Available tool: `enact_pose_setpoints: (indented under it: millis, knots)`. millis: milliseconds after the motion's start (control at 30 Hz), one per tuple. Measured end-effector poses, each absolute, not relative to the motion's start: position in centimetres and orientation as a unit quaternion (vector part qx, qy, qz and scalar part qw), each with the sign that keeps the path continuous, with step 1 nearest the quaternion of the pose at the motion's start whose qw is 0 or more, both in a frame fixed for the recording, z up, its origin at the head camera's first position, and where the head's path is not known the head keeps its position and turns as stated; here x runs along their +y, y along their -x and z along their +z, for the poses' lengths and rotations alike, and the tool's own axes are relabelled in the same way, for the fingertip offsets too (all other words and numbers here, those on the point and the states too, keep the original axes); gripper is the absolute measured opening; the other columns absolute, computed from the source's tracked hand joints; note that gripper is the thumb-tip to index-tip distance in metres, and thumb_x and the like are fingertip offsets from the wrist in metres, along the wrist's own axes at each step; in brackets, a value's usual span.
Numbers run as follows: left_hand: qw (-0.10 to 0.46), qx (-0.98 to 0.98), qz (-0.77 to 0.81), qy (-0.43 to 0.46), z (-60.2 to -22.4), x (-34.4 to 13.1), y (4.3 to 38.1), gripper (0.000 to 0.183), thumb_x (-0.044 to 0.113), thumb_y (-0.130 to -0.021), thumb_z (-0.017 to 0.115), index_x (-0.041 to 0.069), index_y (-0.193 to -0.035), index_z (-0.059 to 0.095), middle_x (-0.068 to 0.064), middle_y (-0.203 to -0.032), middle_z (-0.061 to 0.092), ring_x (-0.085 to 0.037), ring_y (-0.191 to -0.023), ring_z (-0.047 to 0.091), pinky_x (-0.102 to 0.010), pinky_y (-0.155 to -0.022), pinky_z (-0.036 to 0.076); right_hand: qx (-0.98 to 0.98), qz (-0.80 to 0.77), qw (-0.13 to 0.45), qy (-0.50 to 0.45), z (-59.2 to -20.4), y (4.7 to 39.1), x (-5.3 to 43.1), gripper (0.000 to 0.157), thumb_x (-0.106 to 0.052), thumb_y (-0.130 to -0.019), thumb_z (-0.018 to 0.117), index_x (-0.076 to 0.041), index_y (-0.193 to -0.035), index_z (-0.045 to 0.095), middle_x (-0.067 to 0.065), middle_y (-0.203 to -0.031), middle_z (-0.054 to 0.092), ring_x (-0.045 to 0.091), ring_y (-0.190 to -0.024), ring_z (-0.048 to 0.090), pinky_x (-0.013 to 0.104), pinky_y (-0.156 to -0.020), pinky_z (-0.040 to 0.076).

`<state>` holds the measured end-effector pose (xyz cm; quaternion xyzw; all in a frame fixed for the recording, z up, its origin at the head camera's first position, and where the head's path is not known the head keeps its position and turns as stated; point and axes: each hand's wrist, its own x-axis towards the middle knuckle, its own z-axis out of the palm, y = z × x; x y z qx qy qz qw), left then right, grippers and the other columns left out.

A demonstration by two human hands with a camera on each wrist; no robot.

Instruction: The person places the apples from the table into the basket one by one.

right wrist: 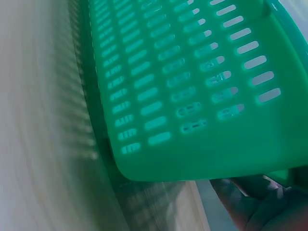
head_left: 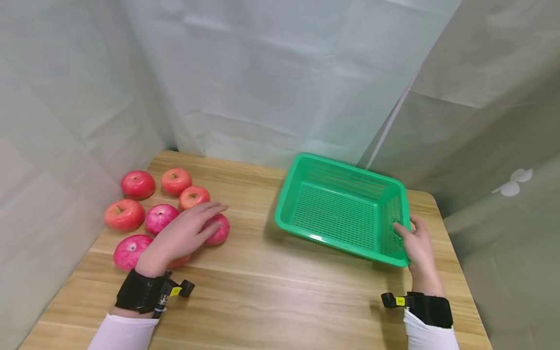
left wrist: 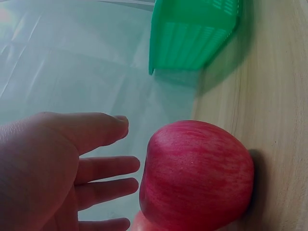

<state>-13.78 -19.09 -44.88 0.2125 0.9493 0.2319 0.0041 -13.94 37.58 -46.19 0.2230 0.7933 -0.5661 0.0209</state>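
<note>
A pale wood-grain surface (head_left: 271,301), its far right corner rounded, stands in a space walled by creased grey-white sheeting (head_left: 271,87) at left, back and right; a slanting seam (head_left: 393,121) parts the back from the duller right side, which bears a white leaf-like mark (head_left: 512,183). Eight apples (head_left: 125,215), one mostly hidden, cluster at the surface's left. The left hand (head_left: 188,231) is over them, its grip loose around nothing, straight fingers beside but apart from the rightmost apple (left wrist: 199,175). A green basket (head_left: 337,214) with slotted sides is at the right, near the back edge, casting shadow on the wood; whether its whole base rests there I cannot tell. The right hand (head_left: 417,243) grips its right rim, thumb inside. Each wrist wears a black band (head_left: 139,290) above a white sleeve (head_left: 124,333).
</note>
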Motion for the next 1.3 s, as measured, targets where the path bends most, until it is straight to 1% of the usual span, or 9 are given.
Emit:
enact_pose_setpoints:
  millis: [233, 333, 433, 533, 700, 900, 1000, 1133, 1300]
  knots:
    - [0.009, 0.948, 0.237, -0.213, -45.1, -19.3, 13.9, 0.050, 0.026, -0.106, 0.069, 0.013, -0.153, 0.059, -0.016, -0.152, 0.057, -0.038, -0.140, 0.055, -0.062, -0.112, 0.046, 0.792, -0.576, 0.034, -0.200, -46.2, 15.1, 35.7, 0.074, -0.035, -0.112, 0.054, -0.014, -0.172, 0.016, 0.025, -0.150, 0.049, 0.026, -0.114, 0.065, 0.033, -0.080, 0.059]
    - [0.012, 0.949, 0.235, -0.210, -45.2, -19.4, 13.8, 0.050, 0.027, -0.106, 0.069, 0.013, -0.153, 0.059, -0.016, -0.153, 0.057, -0.038, -0.141, 0.054, -0.062, -0.112, 0.046, 0.789, -0.583, 0.032, -0.188, -46.3, 15.5, 34.9, 0.072, -0.034, -0.112, 0.054, -0.013, -0.171, 0.019, 0.027, -0.150, 0.050, 0.031, -0.116, 0.065, 0.036, -0.082, 0.060]
    - [0.012, 0.950, 0.235, -0.208, -45.3, -19.4, 13.8, 0.050, 0.027, -0.106, 0.069, 0.013, -0.153, 0.059, -0.015, -0.153, 0.057, -0.039, -0.142, 0.053, -0.063, -0.113, 0.045, 0.787, -0.589, 0.028, -0.181, -46.4, 15.9, 34.2, 0.070, -0.034, -0.112, 0.055, -0.014, -0.171, 0.023, 0.026, -0.149, 0.052, 0.034, -0.120, 0.064, 0.040, -0.086, 0.060]
    - [0.012, 0.949, 0.236, -0.208, -45.3, -19.4, 13.8, 0.050, 0.026, -0.106, 0.068, 0.013, -0.153, 0.059, -0.016, -0.153, 0.057, -0.039, -0.142, 0.052, -0.063, -0.113, 0.045, 0.785, -0.593, 0.030, -0.177, -46.6, 16.3, 33.8, 0.071, -0.035, -0.112, 0.054, -0.014, -0.172, 0.021, 0.026, -0.151, 0.051, 0.036, -0.125, 0.062, 0.043, -0.090, 0.059]
    - [0.011, 0.949, 0.235, -0.211, -45.5, -19.4, 13.9, 0.049, 0.026, -0.106, 0.069, 0.012, -0.152, 0.060, -0.016, -0.153, 0.057, -0.039, -0.141, 0.054, -0.062, -0.112, 0.045, 0.785, -0.596, 0.030, -0.169, -46.7, 16.6, 33.2, 0.068, -0.033, -0.113, 0.053, -0.016, -0.172, 0.023, 0.021, -0.157, 0.049, 0.036, -0.132, 0.057, 0.043, -0.095, 0.056]
    - [0.013, 0.949, 0.234, -0.211, -45.5, -19.7, 13.6, 0.049, 0.027, -0.106, 0.068, 0.012, -0.152, 0.060, -0.016, -0.153, 0.057, -0.039, -0.141, 0.054, -0.062, -0.113, 0.045, 0.790, -0.589, 0.029, -0.171, -46.8, 16.6, 32.6, 0.067, -0.035, -0.113, 0.053, -0.017, -0.171, 0.027, 0.017, -0.157, 0.050, 0.034, -0.132, 0.056, 0.044, -0.099, 0.053]
    - [0.013, 0.949, 0.235, -0.210, -45.5, -19.8, 13.5, 0.049, 0.027, -0.106, 0.068, 0.011, -0.152, 0.060, -0.016, -0.153, 0.057, -0.039, -0.142, 0.053, -0.063, -0.113, 0.044, 0.796, -0.580, 0.027, -0.170, -46.7, 16.8, 32.3, 0.067, -0.035, -0.112, 0.053, -0.017, -0.171, 0.026, 0.019, -0.157, 0.050, 0.036, -0.131, 0.056, 0.047, -0.099, 0.052]
    - [0.013, 0.949, 0.236, -0.207, -45.4, -19.9, 13.3, 0.049, 0.027, -0.106, 0.068, 0.011, -0.152, 0.060, -0.016, -0.153, 0.056, -0.039, -0.142, 0.052, -0.062, -0.113, 0.045, 0.803, -0.573, 0.027, -0.162, -46.5, 17.1, 32.0, 0.066, -0.032, -0.112, 0.052, -0.012, -0.170, 0.026, 0.024, -0.157, 0.047, 0.041, -0.132, 0.054, 0.053, -0.101, 0.051]
    - [0.014, 0.951, 0.229, -0.206, -45.2, -20.1, 13.4, 0.049, 0.028, -0.106, 0.068, 0.012, -0.152, 0.061, -0.017, -0.153, 0.057, -0.039, -0.141, 0.053, -0.062, -0.112, 0.046, 0.805, -0.571, 0.030, -0.159, -46.4, 17.6, 31.4, 0.065, -0.028, -0.112, 0.051, -0.007, -0.168, 0.027, 0.025, -0.158, 0.044, 0.042, -0.134, 0.052, 0.057, -0.105, 0.048]
